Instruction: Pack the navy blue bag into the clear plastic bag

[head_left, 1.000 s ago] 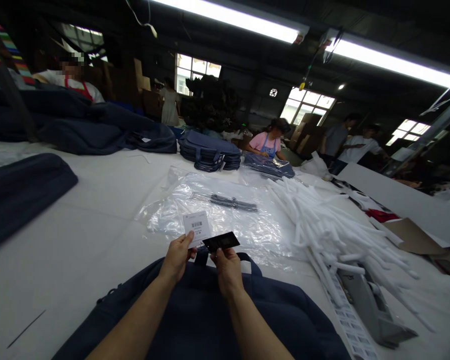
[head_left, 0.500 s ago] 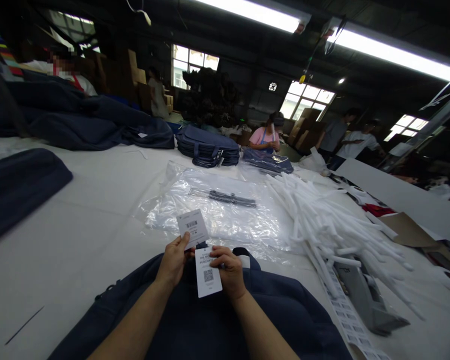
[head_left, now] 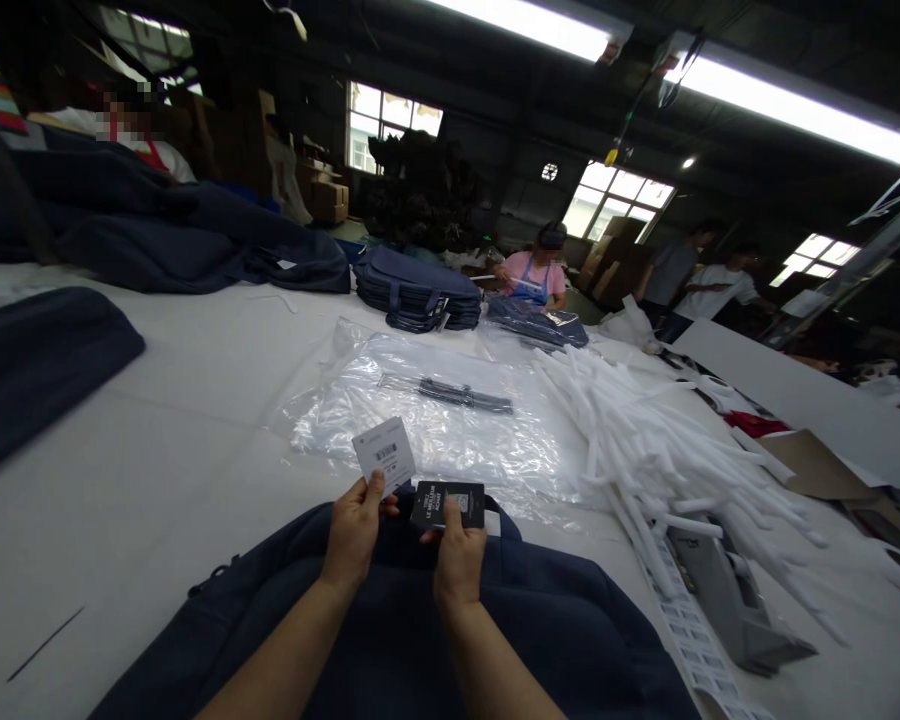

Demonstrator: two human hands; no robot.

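A navy bag (head_left: 390, 640) lies flat on the white table (head_left: 157, 470) right in front of me. Over its top edge, my left hand (head_left: 354, 530) pinches a white barcode tag (head_left: 384, 453) by its lower corner. My right hand (head_left: 457, 550) holds a black printed tag (head_left: 448, 504) beside it, its printed face up. The two tags sit close together, above the bag's handle area.
Clear plastic bags (head_left: 435, 430) with a dark strap (head_left: 457, 396) lie beyond my hands. A heap of white foam tubes (head_left: 645, 450) and a label strip (head_left: 690, 630) are at right. Stacks of navy bags (head_left: 416, 290) and other workers stand at the far side.
My right hand has turned its tag: half a second ago the white QR side faced me and hung down, now the black side shows and lies level. The left hand has barely moved.
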